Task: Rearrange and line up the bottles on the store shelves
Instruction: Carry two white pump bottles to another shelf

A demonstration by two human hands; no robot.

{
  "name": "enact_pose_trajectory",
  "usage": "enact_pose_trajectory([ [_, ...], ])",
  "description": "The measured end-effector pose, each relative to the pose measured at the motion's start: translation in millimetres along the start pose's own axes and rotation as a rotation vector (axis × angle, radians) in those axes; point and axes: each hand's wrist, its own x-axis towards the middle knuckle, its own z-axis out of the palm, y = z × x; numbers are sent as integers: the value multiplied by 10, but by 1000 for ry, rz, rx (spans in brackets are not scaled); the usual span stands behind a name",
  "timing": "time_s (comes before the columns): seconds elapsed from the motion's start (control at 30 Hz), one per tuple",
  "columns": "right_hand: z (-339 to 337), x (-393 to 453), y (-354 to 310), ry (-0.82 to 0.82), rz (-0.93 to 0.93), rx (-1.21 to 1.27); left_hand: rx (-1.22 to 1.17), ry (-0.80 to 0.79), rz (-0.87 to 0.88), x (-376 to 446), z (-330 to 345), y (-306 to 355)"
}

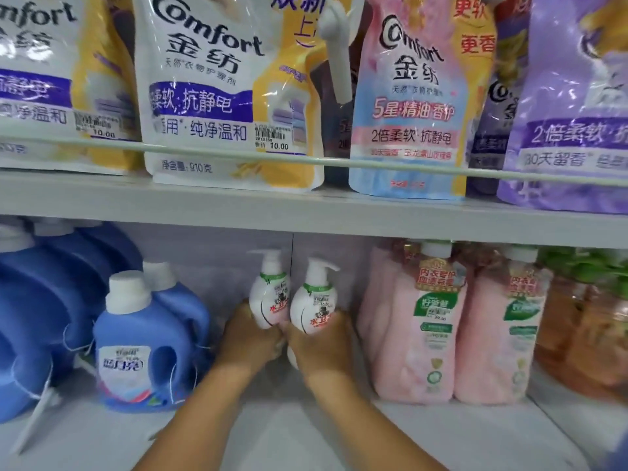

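Note:
Two small white pump bottles stand side by side deep on the lower shelf (306, 433). My left hand (249, 338) grips the base of the left pump bottle (268, 297). My right hand (321, 345) grips the lower part of the right pump bottle (314, 300). Both bottles are upright, their pump heads pointing to the sides, and the two nearly touch. My hands hide the bottoms of both bottles.
Blue detergent jugs (142, 348) crowd the left of the lower shelf. Pink bottles (431, 328) stand to the right, with orange-brown ones (584, 334) beyond. The upper shelf (238, 205) holds Comfort softener pouches (210, 96) behind a thin rail (390, 163).

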Motion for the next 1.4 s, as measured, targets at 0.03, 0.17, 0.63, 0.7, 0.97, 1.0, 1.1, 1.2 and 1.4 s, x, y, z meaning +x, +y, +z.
enact_pose_trajectory([
  [0.03, -75, -139, 3, -37, -1, 77, -5, 27, 17, -210, -22, 62],
  [0.17, -707, -731, -104, -138, -105, 165, -118, 82, 36, -936, -75, 85],
  [0.63, -4935, -1725, 623, 30, 51, 288, -265, -73, 214, -3762, 2217, 1509],
  [0.7, -5589, -1707, 734, 68, 60, 293, -278, -192, 178, -3869, 2749, 1694],
  [0.97, -7520, -1471, 1054, 243, 75, 237, -328, -433, 231, -4202, 4474, 2446],
  [1.0, -7687, -1434, 1109, 269, 80, 229, -328, -459, 238, -4238, 4638, 2528],
  [1.1, -8124, -1278, 1299, 333, 70, 221, -308, -539, 247, -4285, 5115, 2715],
  [1.2, -8467, -1038, 1524, 367, 50, 199, -293, -549, 253, -4268, 5648, 2843],
  [1.4, -9025, -253, 2025, 449, 54, 152, -325, -613, 295, -4041, 6759, 3076],
])
